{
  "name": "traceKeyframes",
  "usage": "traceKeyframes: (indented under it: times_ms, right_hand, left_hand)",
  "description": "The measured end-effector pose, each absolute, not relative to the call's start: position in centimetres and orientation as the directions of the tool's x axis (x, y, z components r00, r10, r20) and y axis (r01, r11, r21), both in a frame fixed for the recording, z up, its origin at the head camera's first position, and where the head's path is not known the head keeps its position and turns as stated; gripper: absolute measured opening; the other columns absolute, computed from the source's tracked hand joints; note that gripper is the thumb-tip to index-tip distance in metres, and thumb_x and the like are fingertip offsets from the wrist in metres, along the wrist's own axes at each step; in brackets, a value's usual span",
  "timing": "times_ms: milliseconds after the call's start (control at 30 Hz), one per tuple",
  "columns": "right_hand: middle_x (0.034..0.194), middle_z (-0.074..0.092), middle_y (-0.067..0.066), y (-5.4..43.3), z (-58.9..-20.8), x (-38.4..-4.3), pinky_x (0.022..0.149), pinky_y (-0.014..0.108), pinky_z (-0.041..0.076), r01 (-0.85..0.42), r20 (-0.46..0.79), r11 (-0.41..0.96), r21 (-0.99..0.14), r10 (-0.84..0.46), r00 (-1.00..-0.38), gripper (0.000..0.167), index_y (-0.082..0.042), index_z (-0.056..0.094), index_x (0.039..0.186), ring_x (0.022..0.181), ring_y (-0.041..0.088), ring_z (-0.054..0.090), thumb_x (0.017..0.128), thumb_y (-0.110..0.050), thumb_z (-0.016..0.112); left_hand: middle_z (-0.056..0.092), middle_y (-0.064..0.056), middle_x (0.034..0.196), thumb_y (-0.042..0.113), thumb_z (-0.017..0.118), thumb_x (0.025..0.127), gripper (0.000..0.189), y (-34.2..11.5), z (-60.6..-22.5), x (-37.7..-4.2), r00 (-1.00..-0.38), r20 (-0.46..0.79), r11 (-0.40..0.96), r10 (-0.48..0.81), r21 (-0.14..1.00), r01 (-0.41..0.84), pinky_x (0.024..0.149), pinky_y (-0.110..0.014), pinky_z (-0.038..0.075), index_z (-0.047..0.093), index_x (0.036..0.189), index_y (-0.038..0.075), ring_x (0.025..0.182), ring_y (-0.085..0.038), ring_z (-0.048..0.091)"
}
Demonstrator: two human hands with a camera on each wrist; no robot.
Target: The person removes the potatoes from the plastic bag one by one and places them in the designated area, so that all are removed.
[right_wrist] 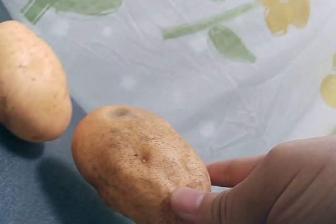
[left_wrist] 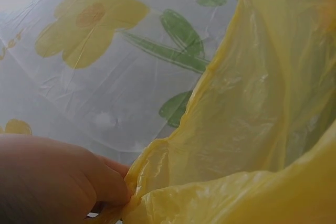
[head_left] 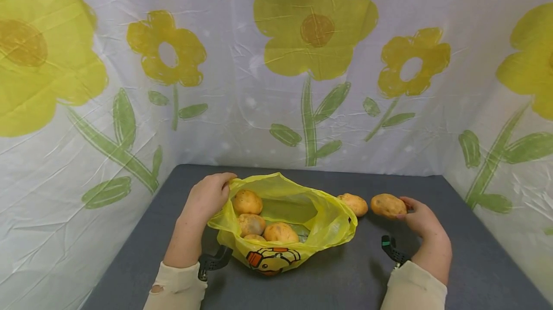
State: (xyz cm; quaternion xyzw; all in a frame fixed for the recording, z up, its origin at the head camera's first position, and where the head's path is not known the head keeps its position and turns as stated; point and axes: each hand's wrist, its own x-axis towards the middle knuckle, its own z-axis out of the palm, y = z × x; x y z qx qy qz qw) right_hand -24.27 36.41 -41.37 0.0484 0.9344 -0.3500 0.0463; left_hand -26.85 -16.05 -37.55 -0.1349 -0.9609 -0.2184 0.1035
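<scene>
A yellow plastic bag (head_left: 294, 195) stands with its mouth wide open on the dark table, and several potatoes (head_left: 281, 232) lie inside it. My left hand (head_left: 210, 197) pinches the bag's left rim; the left wrist view shows the fingers (left_wrist: 113, 182) at the gathered edge of the plastic. On the right, my right hand (head_left: 421, 219) holds a potato (head_left: 388, 206) by its end, thumb on the near side. In the right wrist view that potato (right_wrist: 139, 163) is above the table, its shadow beneath. Another potato (right_wrist: 31, 82) rests just right of the bag.
A dark grey cloth-like surface covers the table (head_left: 337, 281). White sheeting (head_left: 233, 108) printed with yellow flowers hangs around its back and sides. Black camera mounts (head_left: 393, 250) are strapped to both wrists. A cartoon print (head_left: 272, 259) marks the bag's front.
</scene>
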Motion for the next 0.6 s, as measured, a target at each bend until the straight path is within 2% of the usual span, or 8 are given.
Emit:
traceKeyframes:
  times_ms: [133, 333, 600]
  right_hand:
    - [0.147, 0.033, 0.045, 36.5, -42.2, -24.6, 0.105, 0.068, 0.033, 0.127, -0.115, 0.742, -0.658, 0.067, -0.991, 0.064, 0.018, 0.03, 0.149, 0.131, 0.061, 0.037, 0.099, -0.006, 0.061]
    - [0.145, 0.034, 0.046, 36.7, -43.3, -24.9, 0.108, 0.067, 0.029, 0.118, -0.1, 0.745, -0.657, 0.069, -0.993, 0.063, 0.022, 0.031, 0.146, 0.133, 0.061, 0.035, 0.097, -0.005, 0.061]
    - [0.153, 0.026, 0.042, 36.8, -43.8, -25.3, 0.114, 0.067, 0.019, 0.164, -0.115, 0.696, -0.699, 0.117, -0.986, 0.061, 0.016, 0.026, 0.153, 0.143, 0.058, 0.021, 0.1, -0.004, 0.051]
  left_hand:
    - [0.069, -0.014, 0.126, 0.004, 0.053, 0.103, 0.035, -16.1, -37.6, -26.9, -0.943, 0.255, 0.867, 0.216, 0.395, 0.305, 0.06, -0.038, 0.042, 0.068, 0.134, 0.006, 0.067, -0.022, 0.053]
    - [0.069, -0.014, 0.126, 0.004, 0.053, 0.103, 0.035, -16.1, -37.8, -27.0, -0.938, 0.266, 0.87, 0.221, 0.381, 0.313, 0.069, -0.042, 0.048, 0.069, 0.133, 0.006, 0.085, -0.026, 0.063]
    - [0.07, -0.014, 0.125, 0.004, 0.054, 0.102, 0.034, -16.0, -37.8, -26.9, -0.936, 0.269, 0.871, 0.226, 0.375, 0.318, 0.065, -0.04, 0.045, 0.069, 0.133, 0.006, 0.076, -0.024, 0.058]
